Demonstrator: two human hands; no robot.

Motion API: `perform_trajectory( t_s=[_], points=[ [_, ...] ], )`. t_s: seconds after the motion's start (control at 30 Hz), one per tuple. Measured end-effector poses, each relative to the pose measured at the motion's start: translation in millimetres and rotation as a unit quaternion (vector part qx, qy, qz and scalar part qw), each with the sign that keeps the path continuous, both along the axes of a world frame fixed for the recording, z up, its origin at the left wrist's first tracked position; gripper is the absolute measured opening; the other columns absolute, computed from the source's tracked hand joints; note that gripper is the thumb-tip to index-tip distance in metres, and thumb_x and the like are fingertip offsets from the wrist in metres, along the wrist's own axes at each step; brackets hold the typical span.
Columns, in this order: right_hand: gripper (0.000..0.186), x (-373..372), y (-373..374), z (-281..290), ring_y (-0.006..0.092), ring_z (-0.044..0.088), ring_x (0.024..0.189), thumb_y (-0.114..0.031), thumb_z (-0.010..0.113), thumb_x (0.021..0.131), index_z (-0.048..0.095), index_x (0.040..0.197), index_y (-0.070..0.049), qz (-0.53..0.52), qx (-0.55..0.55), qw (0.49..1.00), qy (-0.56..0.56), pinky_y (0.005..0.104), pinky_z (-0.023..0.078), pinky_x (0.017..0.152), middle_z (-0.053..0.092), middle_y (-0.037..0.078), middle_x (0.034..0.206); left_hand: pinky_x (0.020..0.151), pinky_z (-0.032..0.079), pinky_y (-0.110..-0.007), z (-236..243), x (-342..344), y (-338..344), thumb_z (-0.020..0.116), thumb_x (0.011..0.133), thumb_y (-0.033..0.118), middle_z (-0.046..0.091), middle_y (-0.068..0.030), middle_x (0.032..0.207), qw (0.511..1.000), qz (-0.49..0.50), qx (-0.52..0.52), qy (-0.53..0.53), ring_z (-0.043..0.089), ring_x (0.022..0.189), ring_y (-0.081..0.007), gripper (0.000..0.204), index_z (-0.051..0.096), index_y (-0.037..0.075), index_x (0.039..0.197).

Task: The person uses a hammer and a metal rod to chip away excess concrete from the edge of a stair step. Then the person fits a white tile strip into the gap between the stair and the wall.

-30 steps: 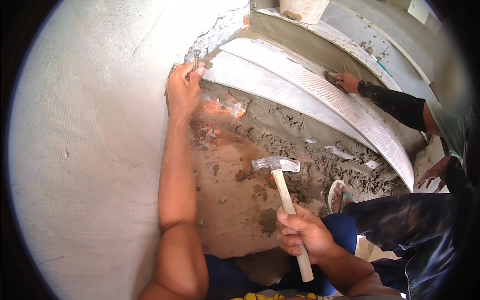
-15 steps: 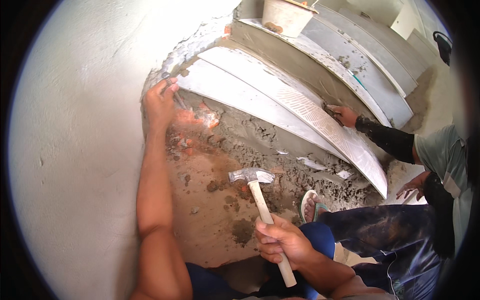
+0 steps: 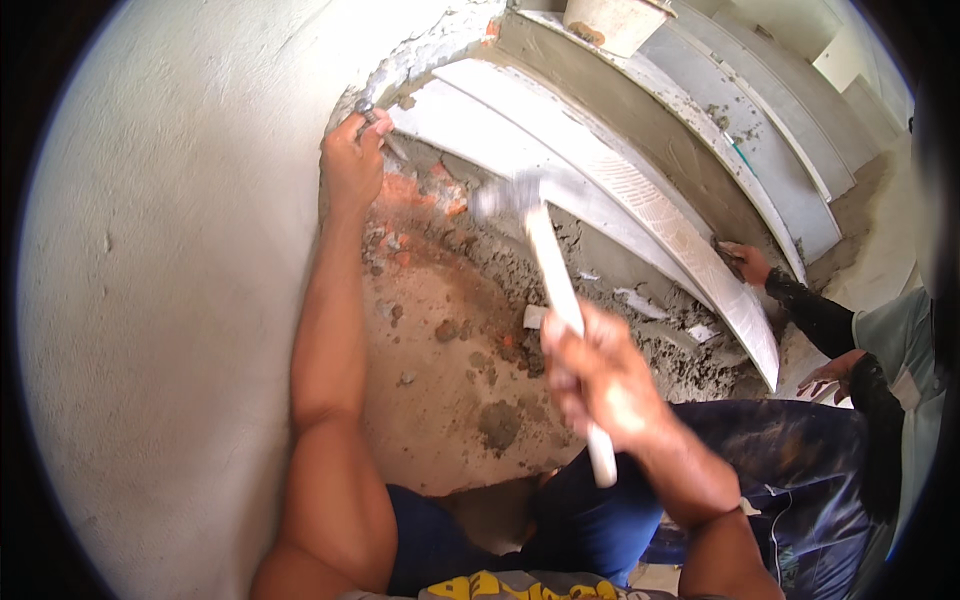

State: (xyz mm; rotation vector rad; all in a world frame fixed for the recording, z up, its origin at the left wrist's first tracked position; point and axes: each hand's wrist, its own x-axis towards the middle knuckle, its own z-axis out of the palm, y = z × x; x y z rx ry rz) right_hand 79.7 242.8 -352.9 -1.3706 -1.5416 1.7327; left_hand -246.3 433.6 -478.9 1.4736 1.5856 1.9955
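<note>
My left hand (image 3: pixel 350 160) is closed around a steel chisel (image 3: pixel 378 128) whose tip rests against the broken edge of the plastered wall (image 3: pixel 150 280), beside exposed red brick (image 3: pixel 420 195). My right hand (image 3: pixel 600 385) grips the pale wooden handle of a hammer (image 3: pixel 545 255). The hammer is raised and blurred with motion, its metal head up near the chisel and the white tile strip (image 3: pixel 560 150).
Loose mortar, rubble and brick chips (image 3: pixel 470 340) cover the step below. Curved steps with white tiles climb to the upper right, with a bucket (image 3: pixel 615 20) at the top. Another person at the right presses a hand (image 3: pixel 750 262) on a tile edge.
The hammer has swung up from low over the rubble toward the chisel. My left hand stays on the chisel at the wall edge. The view has shifted.
</note>
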Motion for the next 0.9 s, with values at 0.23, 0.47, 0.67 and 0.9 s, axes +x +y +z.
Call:
perform_trajectory(
  t_s=[0.23,0.47,0.67,0.9],
  points=[
    [0.036,-63,57,11,0.0185,0.049,0.06,-0.029,0.051,0.108,0.056,0.09,0.002,0.037,0.405,0.907,-0.105,0.042,0.042,0.058,0.05,0.011,0.064,0.09,0.061,-0.033,-4,9,7,0.059,0.101,0.001,0.074,-0.0136,0.101,0.997,-0.033,0.066,-0.019,0.073,0.1,-0.0194,0.013,0.07,-0.005,0.104],
    [0.021,-75,83,-23,0.0206,0.05,0.044,-0.017,0.057,0.106,0.056,0.096,0.002,0.043,0.507,0.85,-0.137,0.0374,0.038,0.044,0.049,0.01,0.055,0.066,0.053,-0.031,-13,15,8,0.07,0.095,0.006,0.076,-0.0083,0.085,0.99,0.002,0.137,0.033,0.067,0.074,-0.0137,0.011,0.078,0.003,0.102],
    [0.025,-95,99,-16,0.0262,0.058,0.044,-0.02,0.058,0.106,0.058,0.095,0.004,0.064,0.574,0.797,-0.18,0.0408,0.044,0.044,0.053,0.015,0.052,0.064,0.053,-0.032,-3,12,-6,0.07,0.096,0.007,0.076,-0.0072,0.082,0.991,0.007,0.086,0.102,0.066,0.072,-0.0126,0.011,0.079,0.003,0.102],
    [0.029,-95,99,-26,0.0219,0.055,0.04,-0.024,0.055,0.108,0.057,0.095,0.002,0.049,0.577,0.807,-0.12,0.0389,0.037,0.038,0.053,0.01,0.05,0.068,0.054,-0.033,-2,15,-8,0.074,0.093,0.012,0.076,-0.0093,0.082,0.991,0.005,0.092,0.097,0.067,0.072,-0.0147,0.013,0.079,0.003,0.102]
  ],
)
